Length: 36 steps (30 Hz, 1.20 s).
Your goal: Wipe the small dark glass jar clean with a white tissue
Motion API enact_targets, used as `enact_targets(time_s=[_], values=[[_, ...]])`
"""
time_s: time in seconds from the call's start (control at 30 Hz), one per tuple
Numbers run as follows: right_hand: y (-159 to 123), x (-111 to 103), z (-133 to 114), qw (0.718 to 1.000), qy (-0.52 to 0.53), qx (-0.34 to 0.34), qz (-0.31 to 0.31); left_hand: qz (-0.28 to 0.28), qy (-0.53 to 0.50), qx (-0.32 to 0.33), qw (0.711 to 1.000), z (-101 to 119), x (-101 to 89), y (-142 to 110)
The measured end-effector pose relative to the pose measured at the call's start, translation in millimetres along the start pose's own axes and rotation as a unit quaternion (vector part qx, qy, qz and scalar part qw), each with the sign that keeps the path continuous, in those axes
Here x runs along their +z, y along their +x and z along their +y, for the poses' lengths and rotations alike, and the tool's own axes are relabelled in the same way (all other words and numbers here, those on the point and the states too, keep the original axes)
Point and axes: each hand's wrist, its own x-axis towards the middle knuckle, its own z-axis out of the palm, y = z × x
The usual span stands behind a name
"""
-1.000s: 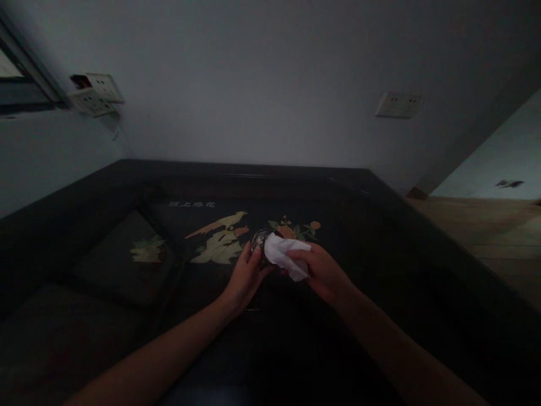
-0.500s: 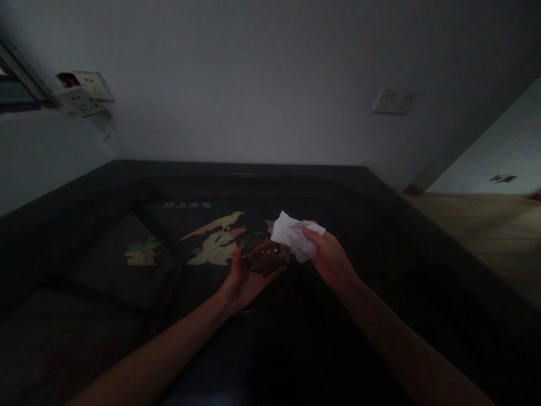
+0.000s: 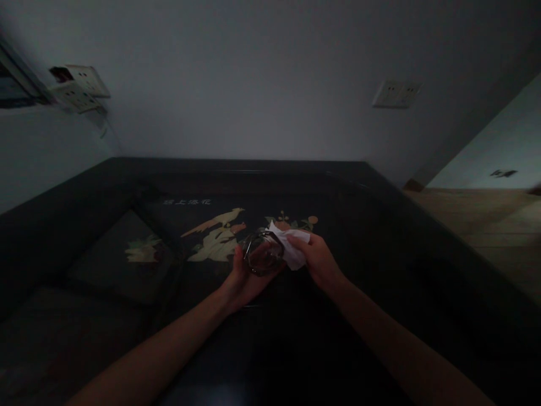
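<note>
White, crumpled tissue (image 3: 295, 256) is pinched in the right hand (image 3: 322, 262), with the thumb on top. The left hand (image 3: 245, 285) grips a clear, round cup (image 3: 264, 256) from below, at 7 o'clock of it, with the thumb up its 9 o'clock side. The cup is held over the table, tipped so we see into it. The tissue seems to touch the cup's 2 o'clock side; its far end is hard to see.

Going out from the cup, a bird picture (image 3: 217, 220) sits at 10 o'clock on the dark, shiny table (image 3: 236, 165). Orange flowers (image 3: 313, 220) are at 2 o'clock, partly behind the tissue. Small pale writing (image 3: 187, 202) is farther off at 10 o'clock. Past the table, white sockets (image 3: 397, 94) are on the wall (image 3: 245, 79) between 1 and 2 o'clock. Far off near 3 o'clock is a brown floor (image 3: 486, 220).
</note>
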Motion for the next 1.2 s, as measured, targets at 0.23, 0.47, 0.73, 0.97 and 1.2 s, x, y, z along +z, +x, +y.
enact_targets(time_s=[0.23, 0.47, 0.73, 0.97, 1.2], values=[[-4, 2, -10, 1.000, 0.018, 0.003, 0.008, -0.001, 0.028, 0.023, 0.999, 1, 3.4, 3], [3, -4, -18, 0.994, 0.080, -0.052, 0.058, 0.030, 0.029, 0.026, 0.999, 0, -5.5, 5], [1, -1, -20, 0.995, 0.071, -0.047, 0.057, 0.039, 0.060, 0.085, 0.994, 2, 3.9, 4], [16, -22, -5, 0.982, -0.042, -0.151, 0.108, 0.066, 0.200, 0.136, 0.968, -4, -9.3, 2], [8, -22, 4, 0.978, -0.138, -0.156, -0.025, 0.062, 0.393, 0.183, 0.899, 0, -11.8, -4]])
